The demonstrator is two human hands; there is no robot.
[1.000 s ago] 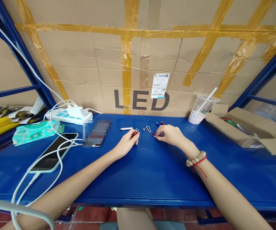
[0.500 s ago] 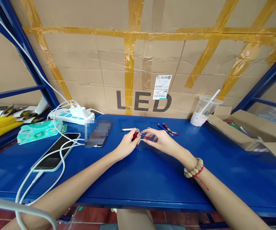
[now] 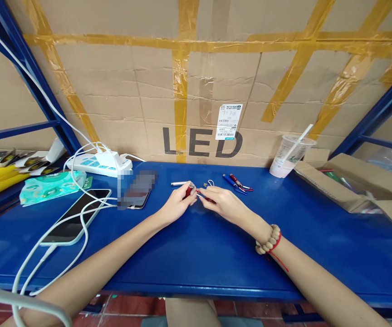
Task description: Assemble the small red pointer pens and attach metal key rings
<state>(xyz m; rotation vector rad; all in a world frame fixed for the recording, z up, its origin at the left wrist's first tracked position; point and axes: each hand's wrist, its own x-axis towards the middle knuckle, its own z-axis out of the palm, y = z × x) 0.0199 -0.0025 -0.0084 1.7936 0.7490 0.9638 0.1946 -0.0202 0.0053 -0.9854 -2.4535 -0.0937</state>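
Red, a small tube (image 3: 189,190) sat gripped by the left hand (image 3: 177,202) mid-frame; the right hand (image 3: 223,202) pinched a slim piece (image 3: 201,196) (half hidden from me) alongside.

My left hand (image 3: 176,205) curled, my right hand (image 3: 222,200) pinching just beside it, fingertips (image 3: 207,191) close together, forearms (image 3: 114,259) stretched forward, angled inward

The glossy blue tabletop (image 3: 182,259) carries a white power strip (image 3: 92,167) far left, a pale-edged black smartphone (image 3: 69,227) nearer, and a slim silver tube (image 3: 178,184) far centre.
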